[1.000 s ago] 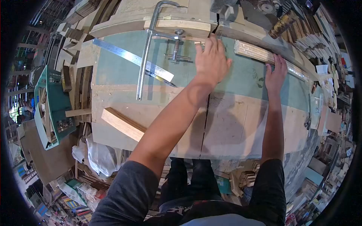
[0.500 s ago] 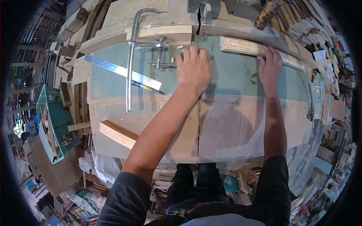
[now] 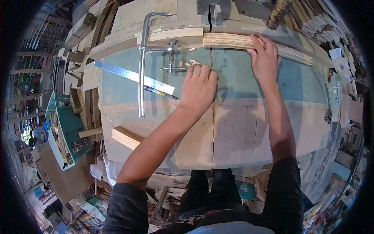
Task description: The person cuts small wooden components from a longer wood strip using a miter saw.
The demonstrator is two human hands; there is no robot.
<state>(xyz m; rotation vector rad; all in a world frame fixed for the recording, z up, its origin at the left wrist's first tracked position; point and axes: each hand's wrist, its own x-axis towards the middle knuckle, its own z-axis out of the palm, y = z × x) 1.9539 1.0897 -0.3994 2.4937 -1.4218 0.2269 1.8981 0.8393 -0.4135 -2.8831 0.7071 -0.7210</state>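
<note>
My right hand (image 3: 266, 60) grips a long bundle of wooden sticks (image 3: 230, 40) around its middle, thumb on the near side. The bundle lies along the wooden fence (image 3: 323, 58), its left end against the end of a wooden block (image 3: 171, 37). My left hand (image 3: 199, 85) rests on the green tabletop (image 3: 237, 82) with its fingers curled down and together; whatever lies under them is hidden. Several short dowel pieces (image 3: 192, 62) lie just beyond its knuckles. To their left, a metal F-clamp (image 3: 142, 82) reaches over the wooden block.
A steel ruler (image 3: 120, 72) and a pen (image 3: 160, 93) lie under the clamp bar. Nearer me is a loose wood piece (image 3: 126, 137). A dark tool (image 3: 328, 105) lies at the right edge. A green crate (image 3: 66, 124) stands at left, and stacked boards (image 3: 311, 23) at far right.
The bundle has slid left and back against the fence, its end now meeting the block, with my right hand moving along. More dowel pieces show by my left hand, which has drawn slightly nearer me.
</note>
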